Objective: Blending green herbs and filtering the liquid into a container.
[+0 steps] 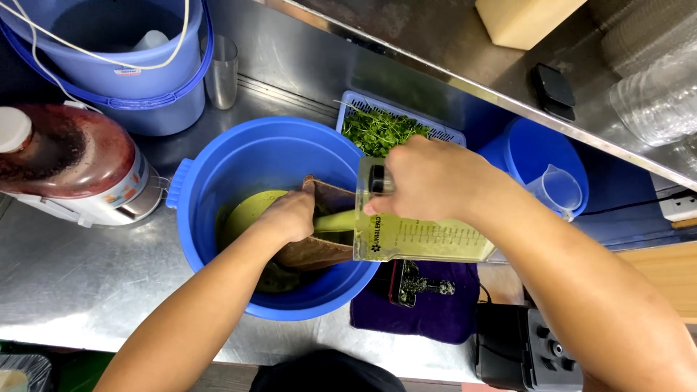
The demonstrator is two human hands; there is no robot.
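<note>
- A clear blender jug [414, 232] holding pale green liquid is being tipped on its side, its long axis lying roughly left to right, with the mouth pointing left over the blue basin [218, 174].
- The jug is being gripped from above by the right hand [428, 178], the fingers being wrapped over the dark handle near the jug's base end.
- A green stream is being poured from the jug's mouth into a brown cloth strainer [319, 250] that is hanging inside the basin.
- The strainer is being held by the left hand [290, 214], which is closed on the cloth's upper edge, just beside the jug's mouth; this hand is the nearer one to the pouring point.
- Green liquid is already lying in the bottom of the basin, under and left of the cloth.
- The basin is being carried by a steel surface [72, 276].
- Behind the jug, a blue basket of green sprouts [381, 131] is sitting.
- To the far left, a juicer with red contents [72, 163] and a pale blue bucket [138, 80] are standing, with a steel cup [221, 72] near the bucket.
- To the right, a blue tub with a clear measuring cup [555, 189] is resting, well apart from the basin.
- Below the jug, a purple cloth [428, 305] and a black blender base [523, 348] are lying.
</note>
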